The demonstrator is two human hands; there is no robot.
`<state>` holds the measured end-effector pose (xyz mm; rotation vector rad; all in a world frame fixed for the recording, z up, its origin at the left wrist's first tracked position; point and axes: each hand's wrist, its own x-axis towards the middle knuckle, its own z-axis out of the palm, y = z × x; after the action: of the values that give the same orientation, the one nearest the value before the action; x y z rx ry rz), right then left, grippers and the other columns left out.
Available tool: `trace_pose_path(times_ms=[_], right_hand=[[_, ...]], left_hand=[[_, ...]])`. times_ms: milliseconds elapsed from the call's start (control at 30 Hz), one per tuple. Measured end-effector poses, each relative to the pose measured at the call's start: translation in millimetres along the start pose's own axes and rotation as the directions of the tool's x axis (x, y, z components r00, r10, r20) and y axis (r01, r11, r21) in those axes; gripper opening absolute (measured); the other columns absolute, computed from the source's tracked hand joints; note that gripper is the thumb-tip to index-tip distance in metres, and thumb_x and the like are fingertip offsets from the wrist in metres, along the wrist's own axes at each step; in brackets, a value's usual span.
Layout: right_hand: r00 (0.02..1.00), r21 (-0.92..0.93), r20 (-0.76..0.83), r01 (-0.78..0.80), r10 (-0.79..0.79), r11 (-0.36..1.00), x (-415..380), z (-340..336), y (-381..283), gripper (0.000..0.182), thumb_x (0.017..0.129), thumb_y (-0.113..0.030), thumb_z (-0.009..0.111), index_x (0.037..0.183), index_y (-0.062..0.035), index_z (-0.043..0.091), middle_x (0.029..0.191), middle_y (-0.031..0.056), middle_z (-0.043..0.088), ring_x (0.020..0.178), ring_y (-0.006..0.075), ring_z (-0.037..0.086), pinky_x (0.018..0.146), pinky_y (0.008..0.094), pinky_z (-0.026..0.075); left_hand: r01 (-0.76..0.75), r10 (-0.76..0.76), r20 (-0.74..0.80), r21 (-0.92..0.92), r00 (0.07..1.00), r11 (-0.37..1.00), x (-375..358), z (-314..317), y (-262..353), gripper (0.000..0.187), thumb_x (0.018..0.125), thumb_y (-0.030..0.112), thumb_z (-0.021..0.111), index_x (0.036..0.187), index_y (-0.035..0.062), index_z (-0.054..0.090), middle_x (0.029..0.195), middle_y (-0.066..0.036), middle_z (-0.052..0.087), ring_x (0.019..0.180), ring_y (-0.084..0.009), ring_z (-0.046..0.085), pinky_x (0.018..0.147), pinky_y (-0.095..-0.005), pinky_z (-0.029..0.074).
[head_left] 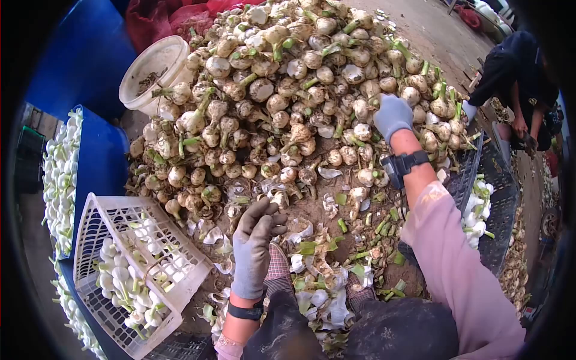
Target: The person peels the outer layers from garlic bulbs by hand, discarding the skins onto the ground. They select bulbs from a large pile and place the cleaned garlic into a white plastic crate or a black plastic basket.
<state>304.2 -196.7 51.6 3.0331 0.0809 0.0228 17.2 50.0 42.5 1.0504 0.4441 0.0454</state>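
A large heap of unpeeled garlic bulbs with short green stems fills the upper middle. My right hand, in a grey glove, reaches into the right side of the heap; its fingertips are at the bulbs, partly out of sight. My left hand, in a dirty grey glove, is raised above the ground at the heap's near edge, with its fingers curled a little and apart and nothing in them. Left of it stands a white plastic crate holding clean white bulbs.
Blue bins with peeled garlic line the left side. A white bucket stands behind the heap's left edge. Peelings and cut stems lie around my feet. Black crates are at the right, near another person.
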Motion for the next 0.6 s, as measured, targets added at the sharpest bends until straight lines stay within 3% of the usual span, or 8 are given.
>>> trace_pose_path(times_ms=[67,133,167,300,367,433,500,600], right_hand=[[0.999,0.513,-0.032,0.019,-0.003,0.858,-53,12,-12,0.020,0.081,-0.013,0.065,0.101,-0.0092,0.068,0.104,0.0121,0.069,0.097,0.0296,0.064,0.084,0.0378,0.051],[0.972,0.932,0.107,-0.025,-0.208,0.360,-119,9,-49,0.024,0.078,-0.005,0.070,0.102,-0.0046,0.067,0.100,0.0104,0.069,0.093,0.0195,0.064,0.084,0.0307,0.050],[0.895,0.948,0.143,0.000,-0.422,0.319,-143,3,-58,0.030,0.082,-0.001,0.067,0.112,-0.0046,0.064,0.102,0.0062,0.066,0.096,0.0125,0.061,0.083,0.0264,0.049],[0.791,0.910,0.258,-0.392,-0.555,-0.136,-196,20,-83,0.046,0.090,-0.024,0.067,0.125,0.0025,0.055,0.107,0.0055,0.064,0.094,0.0114,0.058,0.087,0.0281,0.047],[0.774,0.882,0.300,-0.447,-0.558,-0.146,-209,26,-81,0.038,0.092,-0.027,0.063,0.115,0.0028,0.060,0.096,0.0046,0.066,0.078,0.0085,0.059,0.072,0.0245,0.050],[0.548,0.850,0.527,-0.339,-0.649,0.403,-212,31,-77,0.032,0.096,-0.030,0.057,0.100,0.0004,0.067,0.077,0.0063,0.068,0.075,0.0125,0.064,0.061,0.0283,0.051],[0.646,0.904,0.428,-0.301,-0.632,0.304,-229,38,-79,0.037,0.096,-0.034,0.055,0.088,0.0006,0.068,0.062,0.0068,0.064,0.061,0.0143,0.062,0.057,0.0299,0.048],[0.544,0.800,0.575,-0.531,-0.610,0.280,-238,30,-76,0.034,0.096,-0.028,0.055,0.085,0.0019,0.065,0.069,0.0058,0.065,0.058,0.0126,0.059,0.055,0.0289,0.048]], left_hand=[[0.003,-0.011,0.044,0.172,0.999,0.985,7,4,-26,0.061,0.085,0.009,0.068,0.138,0.0001,0.041,0.128,-0.013,0.053,0.112,-0.0212,0.056,0.092,-0.0333,0.049],[-0.299,0.210,0.213,0.651,0.954,0.697,13,10,-31,0.073,0.077,0.010,0.076,0.140,0.0018,0.039,0.134,-0.013,0.047,0.122,-0.0225,0.048,0.097,-0.0334,0.046],[-0.405,0.258,0.313,0.743,0.914,0.532,15,16,-30,0.076,0.074,0.009,0.077,0.140,0.0024,0.039,0.135,-0.013,0.046,0.125,-0.0225,0.046,0.099,-0.0337,0.044],[-0.179,0.112,0.156,0.535,0.981,0.826,4,-11,-53,0.071,0.066,-0.004,0.080,0.129,-0.0024,0.047,0.127,-0.011,0.053,0.116,-0.0197,0.053,0.100,-0.0328,0.045],[-0.219,0.138,0.175,0.642,0.975,0.734,-10,-12,-47,0.071,0.064,-0.003,0.081,0.127,-0.0030,0.049,0.122,-0.010,0.056,0.111,-0.0190,0.056,0.098,-0.0325,0.046],[-0.305,0.110,0.294,0.781,0.949,0.544,-22,-8,-35,0.070,0.062,-0.002,0.082,0.125,-0.0031,0.051,0.120,-0.010,0.058,0.112,-0.0186,0.056,0.098,-0.0323,0.046],[-0.118,0.016,0.170,0.610,0.985,0.784,-26,-13,-47,0.068,0.060,0.000,0.083,0.122,-0.0016,0.055,0.117,-0.011,0.059,0.110,-0.0205,0.058,0.096,-0.0331,0.046],[-0.203,0.097,0.186,0.727,0.978,0.656,-28,-17,-51,0.061,0.059,-0.001,0.081,0.116,-0.0003,0.058,0.113,-0.011,0.059,0.107,-0.0206,0.059,0.095,-0.0321,0.046]])
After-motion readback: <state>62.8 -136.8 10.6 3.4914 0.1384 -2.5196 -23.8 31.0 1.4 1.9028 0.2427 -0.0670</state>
